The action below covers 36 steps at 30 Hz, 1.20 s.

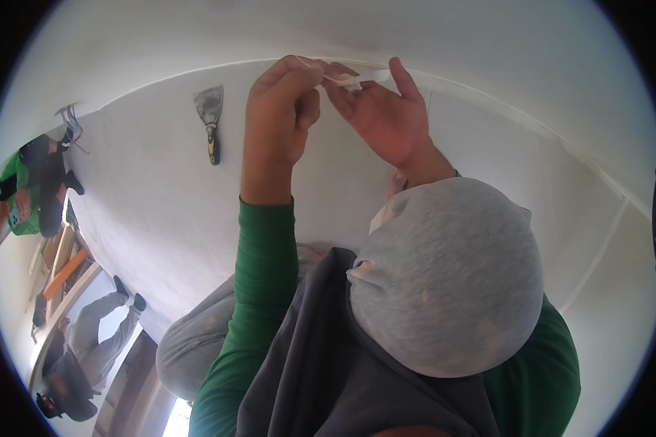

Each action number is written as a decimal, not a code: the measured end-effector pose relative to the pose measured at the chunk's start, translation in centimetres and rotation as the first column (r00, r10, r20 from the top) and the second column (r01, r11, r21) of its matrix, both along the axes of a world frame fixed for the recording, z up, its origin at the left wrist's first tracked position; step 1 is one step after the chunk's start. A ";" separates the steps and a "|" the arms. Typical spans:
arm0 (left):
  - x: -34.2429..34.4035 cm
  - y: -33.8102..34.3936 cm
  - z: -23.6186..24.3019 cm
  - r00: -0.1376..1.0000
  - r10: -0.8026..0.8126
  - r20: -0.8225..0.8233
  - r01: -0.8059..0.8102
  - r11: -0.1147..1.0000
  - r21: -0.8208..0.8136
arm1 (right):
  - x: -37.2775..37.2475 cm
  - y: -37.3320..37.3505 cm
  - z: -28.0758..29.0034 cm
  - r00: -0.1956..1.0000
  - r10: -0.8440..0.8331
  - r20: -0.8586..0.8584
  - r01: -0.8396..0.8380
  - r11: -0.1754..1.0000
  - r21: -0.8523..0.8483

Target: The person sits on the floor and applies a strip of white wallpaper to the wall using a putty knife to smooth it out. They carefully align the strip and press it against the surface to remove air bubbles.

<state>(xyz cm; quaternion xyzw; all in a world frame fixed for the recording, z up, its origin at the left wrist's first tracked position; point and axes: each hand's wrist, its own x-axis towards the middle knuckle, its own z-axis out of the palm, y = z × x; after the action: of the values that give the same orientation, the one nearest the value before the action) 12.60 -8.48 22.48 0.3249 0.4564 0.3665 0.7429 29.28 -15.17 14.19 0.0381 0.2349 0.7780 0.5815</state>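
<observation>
Close to the seam where the floor meets the wall, my left hand (280, 109) pinches a thin white strip (329, 76) between thumb and fingers. The strip runs toward my right hand (392, 120), whose palm is turned up, with its thumb standing apart and its fingers stretched toward the left hand. White scraps (354, 85) lie against those right fingertips; their material cannot be made out. To the left of my hands, a putty knife (210, 125) with a smeared metal blade and a black and yellow handle lies on the pale floor.
My bent knee in grey trousers (452, 277) fills the lower right. Two other people are at the left, one in a green top (23, 182), one in grey trousers (98, 328). Wooden boards (62, 255) and a small metal frame (71, 124) are near them. A white wall (415, 29) rises beyond my hands.
</observation>
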 end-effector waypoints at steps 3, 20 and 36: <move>-0.9 0.1 -0.1 0.998 0.038 -0.050 -0.038 0.999 0.001 | -1.2 0.1 0.6 0.999 0.022 0.042 -0.023 1.000 0.016; -1.1 -1.7 -0.8 0.661 0.214 -0.719 0.231 0.854 0.467 | -4.3 2.7 0.5 0.939 0.096 0.331 -0.142 0.983 0.118; -0.8 -0.5 -3.1 0.983 -0.048 -0.179 0.048 0.999 -0.003 | -2.8 0.7 -4.5 0.880 0.072 0.469 -0.172 0.970 0.173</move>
<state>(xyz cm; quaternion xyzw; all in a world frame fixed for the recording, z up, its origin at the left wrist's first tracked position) 11.80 -8.98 19.40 0.3678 0.5132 0.3180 0.7072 26.44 -14.45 9.69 -0.1006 0.0095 0.8205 0.5627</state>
